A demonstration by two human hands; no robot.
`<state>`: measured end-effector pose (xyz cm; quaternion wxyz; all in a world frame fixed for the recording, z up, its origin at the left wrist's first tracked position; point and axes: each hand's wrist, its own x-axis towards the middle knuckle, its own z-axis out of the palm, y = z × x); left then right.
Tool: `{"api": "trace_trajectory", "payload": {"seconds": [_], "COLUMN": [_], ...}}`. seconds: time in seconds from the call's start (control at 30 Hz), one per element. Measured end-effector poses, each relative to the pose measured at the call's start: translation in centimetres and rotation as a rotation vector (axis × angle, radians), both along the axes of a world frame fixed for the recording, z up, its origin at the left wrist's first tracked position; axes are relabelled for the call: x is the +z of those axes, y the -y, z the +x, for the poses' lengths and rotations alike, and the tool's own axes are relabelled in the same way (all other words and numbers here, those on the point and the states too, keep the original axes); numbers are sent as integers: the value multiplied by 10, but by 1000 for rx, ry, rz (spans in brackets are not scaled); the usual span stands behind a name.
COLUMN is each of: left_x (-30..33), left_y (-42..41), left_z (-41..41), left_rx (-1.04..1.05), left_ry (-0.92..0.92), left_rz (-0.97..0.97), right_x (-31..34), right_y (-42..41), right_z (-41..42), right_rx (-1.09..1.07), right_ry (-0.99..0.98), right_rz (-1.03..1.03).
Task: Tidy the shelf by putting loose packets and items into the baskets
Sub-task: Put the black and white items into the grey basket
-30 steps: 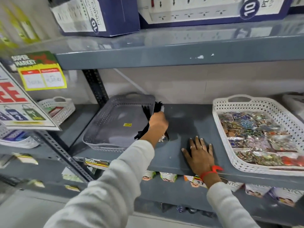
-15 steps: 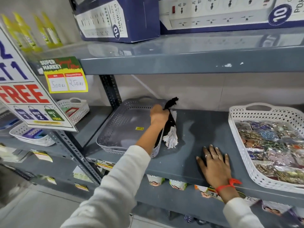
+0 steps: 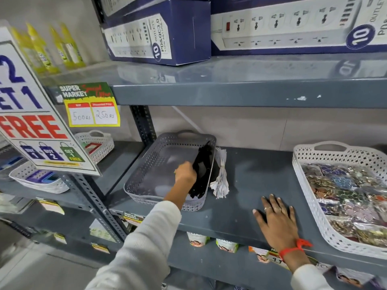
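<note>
Our left hand (image 3: 185,174) grips the black bundle (image 3: 202,170) inside the grey basket (image 3: 146,174), tags (image 3: 221,181) hanging outside; right hand (image 3: 276,222) lies flat, open.

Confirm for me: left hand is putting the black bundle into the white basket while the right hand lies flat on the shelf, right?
Not quite. The head view shows the left hand putting the black bundle into the grey basket, not the white one. The right hand does lie flat on the shelf.
</note>
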<state>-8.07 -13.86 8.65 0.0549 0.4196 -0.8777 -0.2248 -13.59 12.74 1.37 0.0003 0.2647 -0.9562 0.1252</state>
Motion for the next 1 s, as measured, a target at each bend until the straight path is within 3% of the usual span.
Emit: {"api": "trace_trajectory", "payload": {"seconds": [0.3,0.53,0.67,0.8,0.87,1.0], "left_x": [-13,-15,0,22,23,13], "left_y": [-9,-9,-15,-42,-54,-69], "left_z": [-15,-13,-20,-35,-46,-64], "left_rx": [-124,-84,-64,-244,-305,-327], "left_ry": [114,167,-118,-363,-327,-21], "left_rz": [-65,-156,-143,-198,-225,-240], "right_x": [2,3,2,3,3,2], "right_y": [1,0,1,2,2,0], "right_z": [1,0,0,1,0,-2], "right_rx": [-9,0,-11,-6,-9,8], "right_ry": [28,31,19,24,39,55], "right_rz": [-18,-7,-26,-15,-11,-7]}}
